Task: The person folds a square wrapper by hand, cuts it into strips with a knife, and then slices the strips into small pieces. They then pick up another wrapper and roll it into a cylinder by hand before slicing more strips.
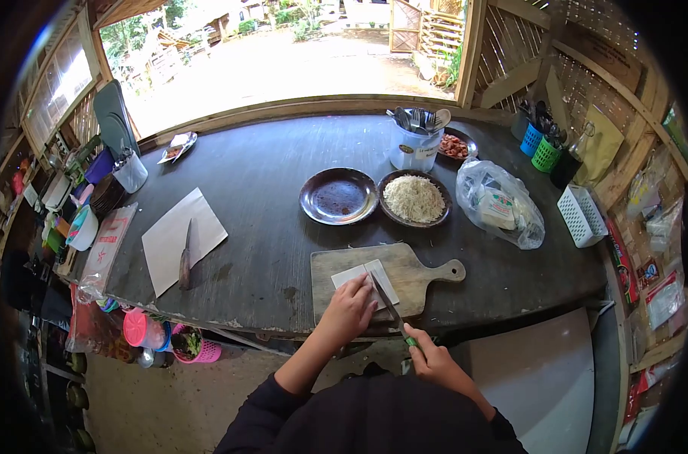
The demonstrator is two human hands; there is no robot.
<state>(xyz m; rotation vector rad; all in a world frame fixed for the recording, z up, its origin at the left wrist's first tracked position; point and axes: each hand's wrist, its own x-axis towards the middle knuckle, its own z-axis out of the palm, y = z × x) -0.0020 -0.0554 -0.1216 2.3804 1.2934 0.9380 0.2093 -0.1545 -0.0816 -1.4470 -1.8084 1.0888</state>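
Observation:
On the wooden cutting board [412,281] lies a flat, pale square slab [389,283], its kind not clear from here. The fingers of my left hand [349,308] are bent and press down on the slab, holding it against the board. In my right hand [435,359] is a kitchen knife [388,301] with a green handle, my fingers wrapped round the grip. Its blade lies across the slab, close beside my left fingertips, where a cut line shows. Behind the board stand a dark plate [339,197] and a bowl of pale shreds [414,200].
A second knife [186,253] rests on brown paper [162,242] at the left. Farther back are a utensil bucket [414,144] and a plate of reddish pieces [456,145]. A plastic bag [501,204] and a white basket [581,216] stand at the right.

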